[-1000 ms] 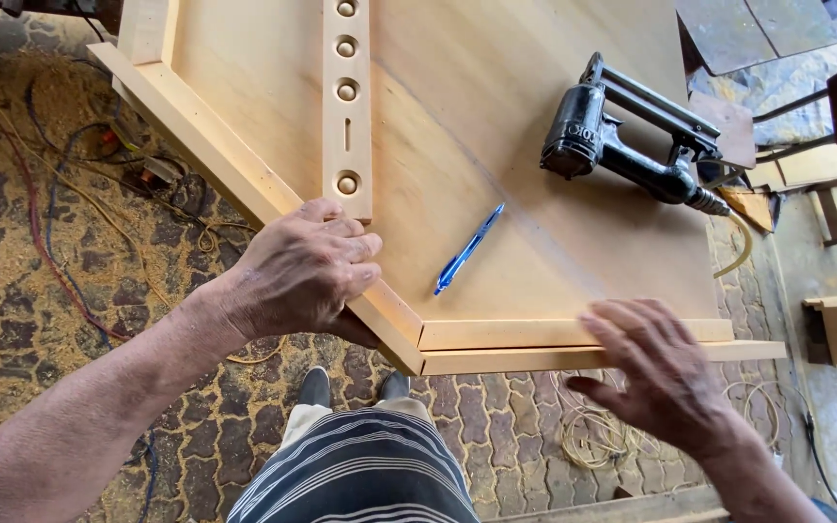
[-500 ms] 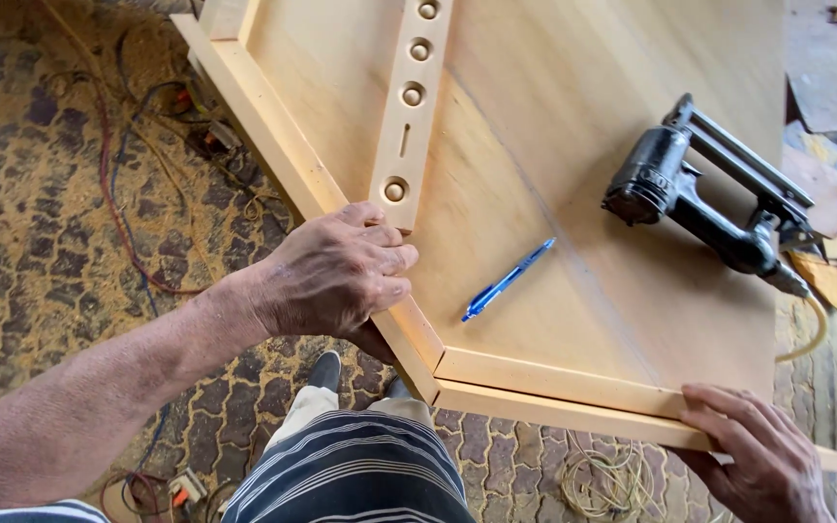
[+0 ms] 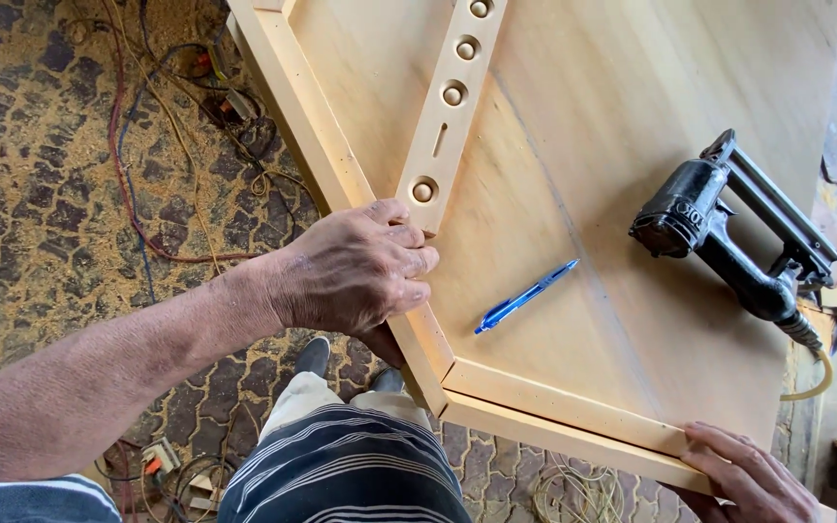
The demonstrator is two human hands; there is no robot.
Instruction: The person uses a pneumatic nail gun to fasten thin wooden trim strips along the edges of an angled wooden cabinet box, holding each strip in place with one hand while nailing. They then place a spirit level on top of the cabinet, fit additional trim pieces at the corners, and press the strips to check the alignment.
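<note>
Plywood panel (image 3: 632, 155) fills the upper right of the view, edged by a pale wood frame (image 3: 544, 407) whose corner sits at about 6 o'clock, just above the person's striped knee. The left hand (image 3: 356, 271) lies over the frame's left rail at 9 o'clock from centre, fingers curled and pressing on the lower end of a drilled strip (image 3: 448, 107) that runs up toward 12 o'clock; it grips rail and strip end together, thumb hidden underneath. The right hand (image 3: 748, 475) is at 5 o'clock, fingers laid flat on the frame's lower rail near its outer end — a loose, open hold, closed round nothing. A blue pen (image 3: 525, 296) lies loose on the panel near the middle, and a black nail gun (image 3: 728, 232) rests at 3 o'clock with its hose (image 3: 811, 373) trailing off the edge. Risks, as I judge them: the strip could pivot under the left fingers if pressure eases, and any tilt of the panel would send the pen rolling toward the corner. The gun sits near the right edge — a tug on the hose might drag it off. Cables (image 3: 138, 174) litter the paved floor at 10 o'clock, a snag for the feet. Open room lies across the bare panel between pen and gun.
</note>
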